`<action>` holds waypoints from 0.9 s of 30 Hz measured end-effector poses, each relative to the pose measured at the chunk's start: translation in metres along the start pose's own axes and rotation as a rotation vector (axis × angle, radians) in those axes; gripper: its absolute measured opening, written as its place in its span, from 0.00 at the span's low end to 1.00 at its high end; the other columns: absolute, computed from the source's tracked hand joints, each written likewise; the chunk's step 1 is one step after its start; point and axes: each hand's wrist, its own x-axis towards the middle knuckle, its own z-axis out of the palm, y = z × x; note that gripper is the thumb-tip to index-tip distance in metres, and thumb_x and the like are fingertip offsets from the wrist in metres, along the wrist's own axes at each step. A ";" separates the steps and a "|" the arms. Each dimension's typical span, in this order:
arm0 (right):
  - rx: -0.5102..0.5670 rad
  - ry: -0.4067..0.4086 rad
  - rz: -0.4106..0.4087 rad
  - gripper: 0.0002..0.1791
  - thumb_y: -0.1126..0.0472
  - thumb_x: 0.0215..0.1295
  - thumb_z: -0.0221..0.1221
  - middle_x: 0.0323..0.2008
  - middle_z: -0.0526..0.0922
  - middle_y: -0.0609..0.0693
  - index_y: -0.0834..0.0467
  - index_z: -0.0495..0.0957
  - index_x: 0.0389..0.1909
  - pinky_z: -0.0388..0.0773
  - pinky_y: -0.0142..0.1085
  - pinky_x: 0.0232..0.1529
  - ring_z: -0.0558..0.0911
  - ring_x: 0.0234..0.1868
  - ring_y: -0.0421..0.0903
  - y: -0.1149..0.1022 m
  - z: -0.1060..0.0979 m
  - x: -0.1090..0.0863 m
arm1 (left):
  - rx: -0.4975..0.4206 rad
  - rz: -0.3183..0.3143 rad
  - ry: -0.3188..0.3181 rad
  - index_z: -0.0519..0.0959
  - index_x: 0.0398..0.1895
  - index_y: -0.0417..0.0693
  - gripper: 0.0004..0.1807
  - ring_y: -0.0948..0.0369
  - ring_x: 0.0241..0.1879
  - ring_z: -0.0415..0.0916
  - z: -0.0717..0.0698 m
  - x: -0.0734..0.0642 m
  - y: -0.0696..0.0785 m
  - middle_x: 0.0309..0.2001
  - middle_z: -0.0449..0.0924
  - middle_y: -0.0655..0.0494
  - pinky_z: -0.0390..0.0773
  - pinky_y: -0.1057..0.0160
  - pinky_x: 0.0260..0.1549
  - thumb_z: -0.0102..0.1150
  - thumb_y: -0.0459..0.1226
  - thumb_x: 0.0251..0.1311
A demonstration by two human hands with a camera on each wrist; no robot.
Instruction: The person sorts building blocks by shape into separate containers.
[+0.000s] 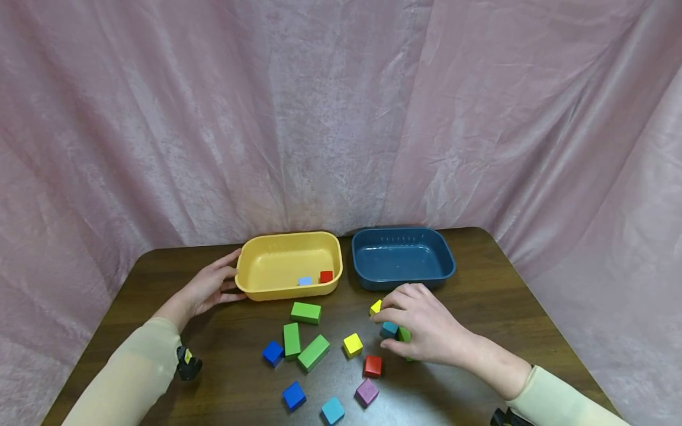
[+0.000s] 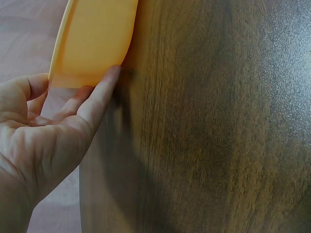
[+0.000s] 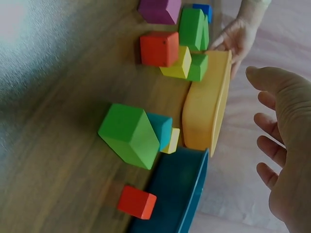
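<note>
My left hand is at the left end of the yellow tray, fingers spread along its outer wall. In the left wrist view the fingertips touch the tray's end near the rim and lower edge. My right hand hovers with fingers apart over a few blocks, holding nothing. Beneath or beside it are a teal block, a green block and a yellow block. A red block by the blue tray shows in the right wrist view but is hidden by the hand in the head view.
A blue tray stands right of the yellow one, which contains a red block and a light blue block. Several green, blue, yellow, red, purple and cyan blocks lie mid-table. A pink curtain hangs behind the table.
</note>
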 end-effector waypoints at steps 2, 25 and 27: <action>0.016 -0.002 -0.006 0.22 0.44 0.51 0.76 0.46 0.80 0.36 0.40 0.86 0.48 0.72 0.42 0.50 0.74 0.51 0.42 -0.002 0.003 -0.002 | 0.001 -0.002 0.002 0.42 0.84 0.64 0.37 0.46 0.59 0.78 0.000 0.000 0.000 0.74 0.56 0.33 0.75 0.39 0.59 0.42 0.36 0.80; 0.123 -0.236 0.036 0.18 0.42 0.56 0.73 0.46 0.79 0.36 0.39 0.86 0.47 0.72 0.44 0.58 0.73 0.53 0.40 -0.022 0.028 -0.019 | -0.003 -0.006 0.012 0.41 0.84 0.64 0.38 0.48 0.58 0.78 0.001 0.002 0.000 0.75 0.53 0.34 0.78 0.41 0.56 0.42 0.35 0.79; 0.133 -0.262 0.032 0.18 0.42 0.57 0.73 0.47 0.79 0.37 0.39 0.86 0.48 0.72 0.44 0.58 0.73 0.53 0.40 -0.024 0.030 -0.021 | -0.004 -0.007 0.014 0.41 0.84 0.64 0.38 0.49 0.57 0.79 0.001 0.002 0.000 0.75 0.54 0.35 0.78 0.42 0.56 0.43 0.35 0.79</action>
